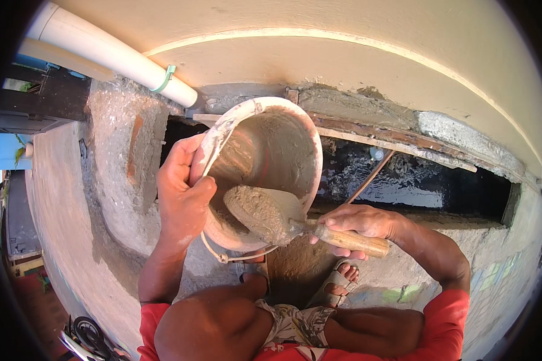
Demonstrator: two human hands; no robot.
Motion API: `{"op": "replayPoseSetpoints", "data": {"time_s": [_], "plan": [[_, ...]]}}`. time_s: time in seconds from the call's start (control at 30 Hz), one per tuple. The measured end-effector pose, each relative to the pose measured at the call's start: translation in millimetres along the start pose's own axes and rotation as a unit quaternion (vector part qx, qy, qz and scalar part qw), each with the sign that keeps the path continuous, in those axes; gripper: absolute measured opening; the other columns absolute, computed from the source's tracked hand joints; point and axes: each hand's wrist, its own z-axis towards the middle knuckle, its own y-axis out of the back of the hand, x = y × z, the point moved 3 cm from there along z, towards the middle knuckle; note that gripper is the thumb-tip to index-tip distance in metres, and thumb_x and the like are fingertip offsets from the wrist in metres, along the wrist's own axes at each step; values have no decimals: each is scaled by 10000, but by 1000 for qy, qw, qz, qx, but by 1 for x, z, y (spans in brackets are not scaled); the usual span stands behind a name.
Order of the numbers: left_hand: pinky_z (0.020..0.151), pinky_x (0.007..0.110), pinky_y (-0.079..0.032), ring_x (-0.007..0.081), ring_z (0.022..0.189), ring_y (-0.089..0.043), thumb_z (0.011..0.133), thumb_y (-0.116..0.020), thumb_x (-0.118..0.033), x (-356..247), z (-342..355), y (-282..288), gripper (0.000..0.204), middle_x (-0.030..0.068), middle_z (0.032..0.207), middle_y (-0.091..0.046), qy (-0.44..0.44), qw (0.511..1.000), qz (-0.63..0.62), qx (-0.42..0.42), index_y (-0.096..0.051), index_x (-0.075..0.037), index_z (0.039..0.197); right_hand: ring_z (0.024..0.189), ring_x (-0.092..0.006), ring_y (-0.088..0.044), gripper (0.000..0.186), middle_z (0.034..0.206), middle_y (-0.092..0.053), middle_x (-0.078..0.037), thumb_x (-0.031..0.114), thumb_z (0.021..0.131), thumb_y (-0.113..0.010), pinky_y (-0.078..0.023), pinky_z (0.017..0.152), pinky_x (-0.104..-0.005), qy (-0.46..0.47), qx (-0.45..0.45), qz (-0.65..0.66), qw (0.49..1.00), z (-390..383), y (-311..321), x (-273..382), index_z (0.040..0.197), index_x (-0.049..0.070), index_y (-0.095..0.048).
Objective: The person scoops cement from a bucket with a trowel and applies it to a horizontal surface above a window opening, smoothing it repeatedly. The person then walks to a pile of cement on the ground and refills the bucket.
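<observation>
A pale bucket (311, 144), its inside smeared with grey mortar, is tilted toward me between my hands. My left hand (185, 183) grips its rim on the left side, thumb on the near edge. Closed round the wooden handle of a trowel (352, 240) is my right hand (358, 225). The trowel's blade lies over the bucket's near right rim and carries a heap of wet mortar (256, 212). More mortar clings to the bucket's walls. Below the bucket hangs its thin handle (223, 257).
Beyond the bucket runs an open drain (403, 180) with dark water, a thin stick (370, 176) leaning in it. A wooden strip (397, 144) edges its far side under a beige wall (343, 60). A white pipe (114, 54) slants down at upper left. My sandalled feet (337, 283) are below.
</observation>
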Motion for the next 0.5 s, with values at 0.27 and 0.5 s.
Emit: {"op": "replayPoseSetpoints", "data": {"time_s": [0.27, 0.5], "plan": [[1033, 284, -407, 159, 1146, -585, 672, -430, 118, 0, -6, 27, 618, 154, 1228, -608, 40, 998, -11, -56, -494, 99, 1287, 424, -138, -523, 486, 644, -559, -81, 375, 947, -592, -431, 374, -259, 142, -245, -101, 954, -104, 39, 43, 1190, -46, -585], [999, 284, -432, 152, 1077, -601, 654, -426, 114, -2, -18, 32, 591, 134, 1158, -625, 63, 995, 8, -76, -521, 85, 1236, 474, -122, -546, 479, 653, -565, -43, 334, 868, -687, -440, 428, -267, 172, -509, -319, 781, -177, 96, 61, 1161, -37, -610]]}}
